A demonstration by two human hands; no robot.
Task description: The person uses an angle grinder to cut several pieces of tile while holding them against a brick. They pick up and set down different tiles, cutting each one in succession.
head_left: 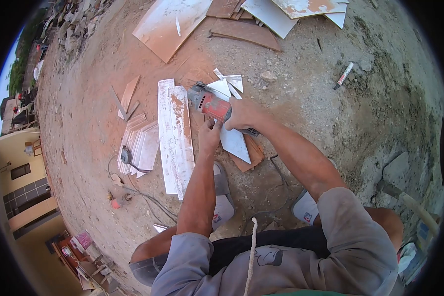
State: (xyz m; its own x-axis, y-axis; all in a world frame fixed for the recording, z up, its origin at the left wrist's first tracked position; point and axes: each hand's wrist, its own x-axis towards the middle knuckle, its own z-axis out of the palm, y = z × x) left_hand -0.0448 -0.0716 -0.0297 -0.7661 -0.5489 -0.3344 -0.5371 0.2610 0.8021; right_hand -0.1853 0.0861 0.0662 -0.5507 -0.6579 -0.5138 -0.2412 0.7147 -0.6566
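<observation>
1. While the right hand point(245, 113) has its fingers wrapped around the red grinder point(214, 106), that grinder sits above cut tile pieces point(236, 145).
2. The left hand point(209, 135) curls its fingers just beside it; whether they grip anything, I cannot tell.

no text is legible; to the right of the red angle grinder point(214, 107), a red-and-white tube point(345, 75) bears what may be a label, too small to read.
</observation>
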